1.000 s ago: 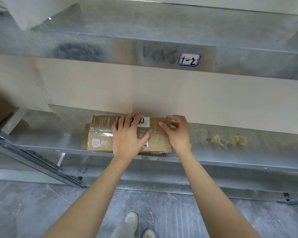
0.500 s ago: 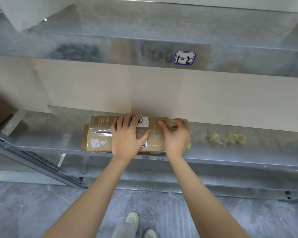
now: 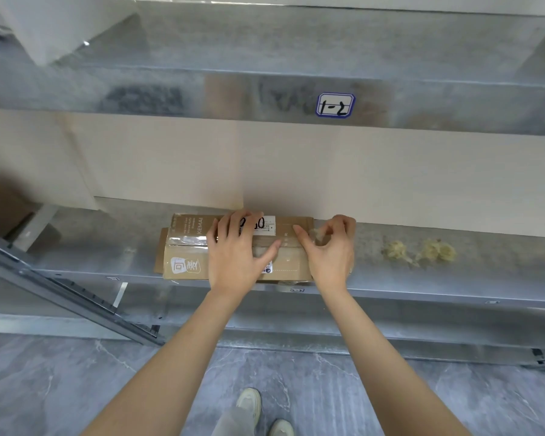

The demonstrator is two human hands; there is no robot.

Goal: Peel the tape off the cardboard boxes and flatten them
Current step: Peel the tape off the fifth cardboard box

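Observation:
A small brown cardboard box (image 3: 186,247) lies on the metal shelf (image 3: 422,278), sealed along its top seam with clear tape (image 3: 188,240). A white label with black writing sits on its top. My left hand (image 3: 236,250) rests flat on the middle of the box, fingers spread. At the box's right end my right hand (image 3: 331,247) pinches a crumpled bit of clear tape between thumb and fingers, index finger stretched over the box top.
Two yellowish crumpled wads (image 3: 422,251) lie on the shelf to the right. An upper shelf carries a label reading 1-2 (image 3: 334,104). A slanted metal rail (image 3: 66,297) runs at the lower left. Grey floor and my shoes (image 3: 249,404) are below.
My right hand has shifted a little to the right at the box's end, and a lifted bit of tape now shows in its pinch. The left hand stays pressed on the box.

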